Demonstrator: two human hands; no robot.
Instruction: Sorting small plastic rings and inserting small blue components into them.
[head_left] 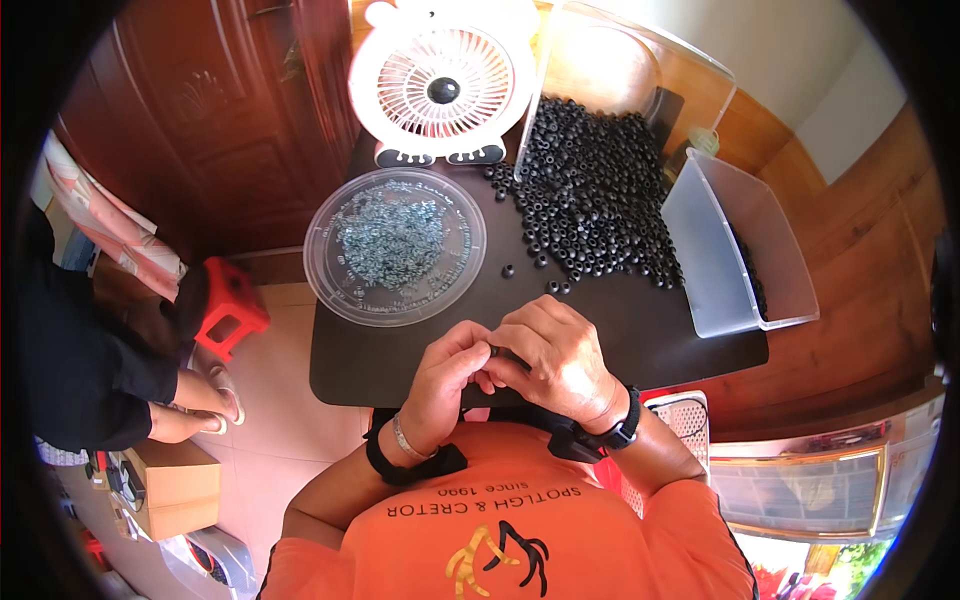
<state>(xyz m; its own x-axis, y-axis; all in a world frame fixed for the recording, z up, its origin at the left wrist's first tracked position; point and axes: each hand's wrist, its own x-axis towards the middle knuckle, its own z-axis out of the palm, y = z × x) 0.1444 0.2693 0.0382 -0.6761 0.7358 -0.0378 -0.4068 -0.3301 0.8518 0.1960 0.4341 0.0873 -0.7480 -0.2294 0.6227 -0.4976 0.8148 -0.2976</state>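
Both hands meet at the front edge of a dark table. My left hand is closed, its thumb and fingers pinching a small black ring-like piece. Against that same piece my right hand curls its fingers, covering most of it. Beyond the hands lies a heap of small black round pieces with holes through them. A shallow clear round tray to the left of the heap holds many tiny bluish transparent pieces. What the lower fingers touch is hidden.
A white fan stands at the back. On the right, a translucent bin lies tipped with black pieces inside; another clear bin is behind the heap. A red stool, a cardboard box and another person's legs are left.
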